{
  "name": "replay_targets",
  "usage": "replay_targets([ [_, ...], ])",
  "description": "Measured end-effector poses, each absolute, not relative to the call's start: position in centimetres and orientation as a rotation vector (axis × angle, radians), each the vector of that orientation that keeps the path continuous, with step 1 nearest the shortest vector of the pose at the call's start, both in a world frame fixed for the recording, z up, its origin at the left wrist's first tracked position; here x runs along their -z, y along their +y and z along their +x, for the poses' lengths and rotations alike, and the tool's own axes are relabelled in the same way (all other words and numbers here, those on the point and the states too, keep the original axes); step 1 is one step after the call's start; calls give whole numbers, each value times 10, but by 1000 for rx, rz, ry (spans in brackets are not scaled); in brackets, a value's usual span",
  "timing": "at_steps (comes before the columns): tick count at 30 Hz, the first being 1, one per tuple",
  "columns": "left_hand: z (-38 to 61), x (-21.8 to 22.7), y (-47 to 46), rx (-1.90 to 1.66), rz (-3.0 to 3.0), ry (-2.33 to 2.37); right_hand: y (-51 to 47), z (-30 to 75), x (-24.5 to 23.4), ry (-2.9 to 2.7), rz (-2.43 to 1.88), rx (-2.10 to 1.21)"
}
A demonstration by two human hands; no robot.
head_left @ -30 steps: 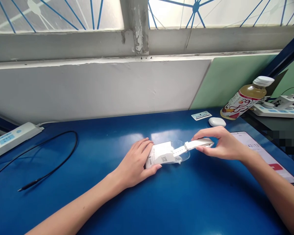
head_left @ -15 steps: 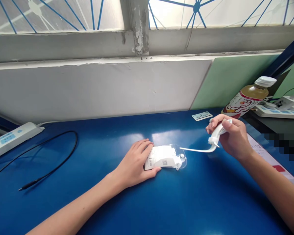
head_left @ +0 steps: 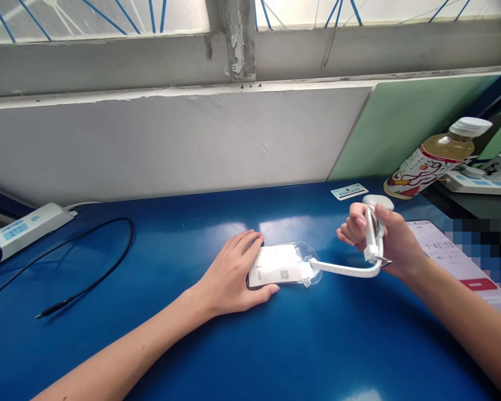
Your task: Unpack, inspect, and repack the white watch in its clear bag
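Note:
My left hand (head_left: 234,273) lies flat on the left end of a clear plastic bag (head_left: 281,266) with a white printed label, pinning it to the blue table (head_left: 250,345). My right hand (head_left: 378,236) is closed around the upper end of a white watch strap (head_left: 361,259), holding it upright. The strap bends down and runs left, its other end at the bag's open mouth. A small metal buckle shows at the bend beside my palm.
A black cable (head_left: 79,273) and a white power strip (head_left: 20,231) lie at the left. At the right are a phone (head_left: 459,262) with a lit screen, a tea bottle (head_left: 436,156) on its side, a small white label (head_left: 349,191) and a white oval case (head_left: 378,200).
My right hand has pulled the strap out of the bag to the right and lifted it, turning its end upright. My left hand has stayed on the bag. The camera has tilted down slightly.

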State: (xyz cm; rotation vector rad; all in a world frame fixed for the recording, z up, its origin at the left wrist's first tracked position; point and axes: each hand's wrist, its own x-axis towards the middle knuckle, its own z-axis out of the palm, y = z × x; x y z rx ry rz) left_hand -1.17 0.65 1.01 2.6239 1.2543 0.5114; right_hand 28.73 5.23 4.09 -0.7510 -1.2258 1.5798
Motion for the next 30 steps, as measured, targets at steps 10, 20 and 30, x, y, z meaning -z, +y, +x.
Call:
replay_targets([
  [10,-3,-36,0,-852,2406,984,38,259,-46,-1230,-625,-1776],
  [20,31,-66,-28,-723,1247,673,51,195,-70,-1185,-770,-1789],
  [30,43,-49,-21,-728,727,649,50,178,-61,-843,-469,-2256],
])
